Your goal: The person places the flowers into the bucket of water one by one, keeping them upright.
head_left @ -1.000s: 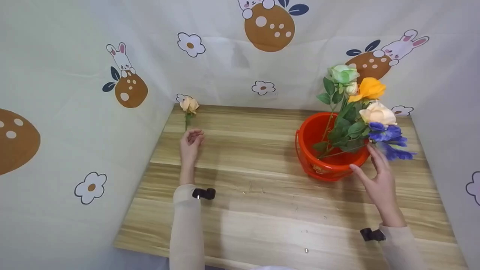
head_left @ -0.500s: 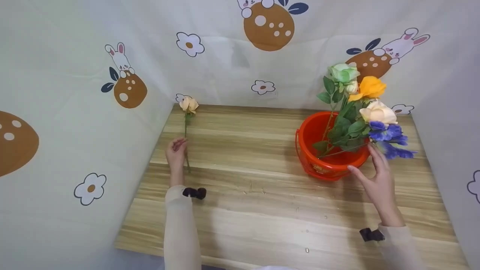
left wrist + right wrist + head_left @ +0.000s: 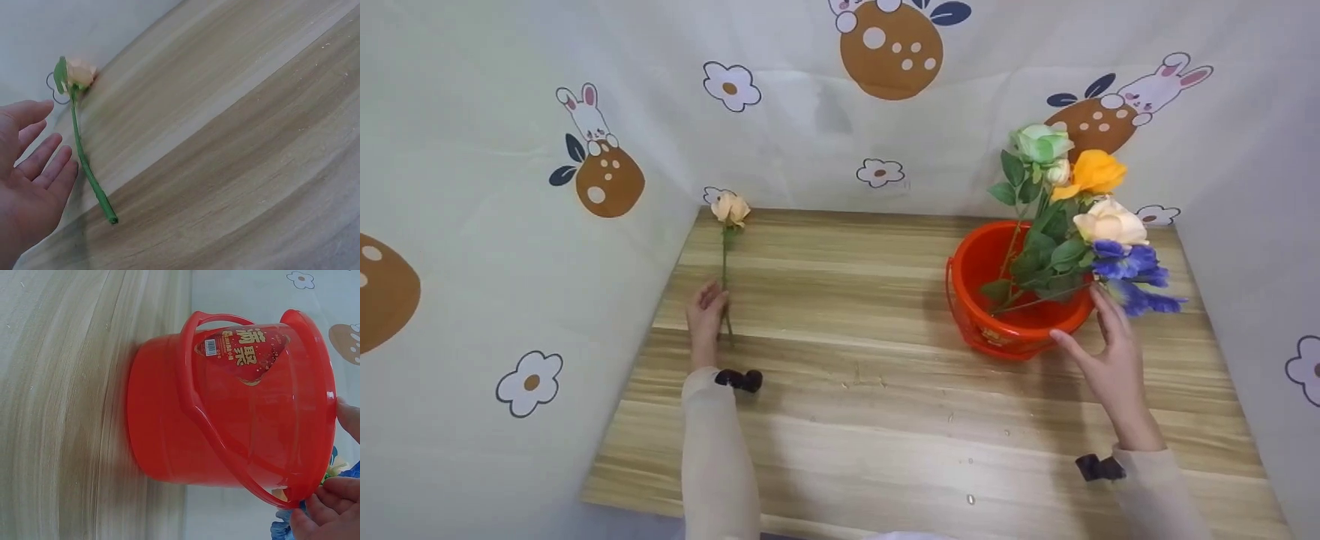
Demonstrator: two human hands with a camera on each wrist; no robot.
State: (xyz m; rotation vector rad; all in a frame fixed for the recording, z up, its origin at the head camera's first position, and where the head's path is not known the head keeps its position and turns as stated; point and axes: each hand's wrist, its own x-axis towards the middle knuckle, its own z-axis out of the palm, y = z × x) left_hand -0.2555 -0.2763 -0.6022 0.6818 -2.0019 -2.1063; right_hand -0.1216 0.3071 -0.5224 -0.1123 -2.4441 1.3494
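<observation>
A peach artificial rose [image 3: 730, 208] lies on the table at the far left, its green stem running toward the person. Close to the left of that stem is my left hand [image 3: 706, 313]; in the left wrist view its fingers [image 3: 49, 163] are loosely extended, with nothing in the palm. At the right stands a red plastic bucket [image 3: 994, 334] holding several artificial flowers: a green rose [image 3: 1041, 142], an orange bloom [image 3: 1093, 174], a peach rose [image 3: 1110, 223] and blue flowers [image 3: 1132, 262]. My right hand [image 3: 1114, 367] touches the bucket's rim, thumb and fingers spread apart.
The wood-grain table [image 3: 840, 300] meets a patterned cloth backdrop [image 3: 795, 142] at the back and sides. Small clear specks [image 3: 970, 499] lie near the front. The bucket's handle [image 3: 216, 439] hangs down along its side.
My left hand has drawn back toward the person and to the left, along the rose's stem, and more of the stem shows. The right hand and the bucket stay as they were.
</observation>
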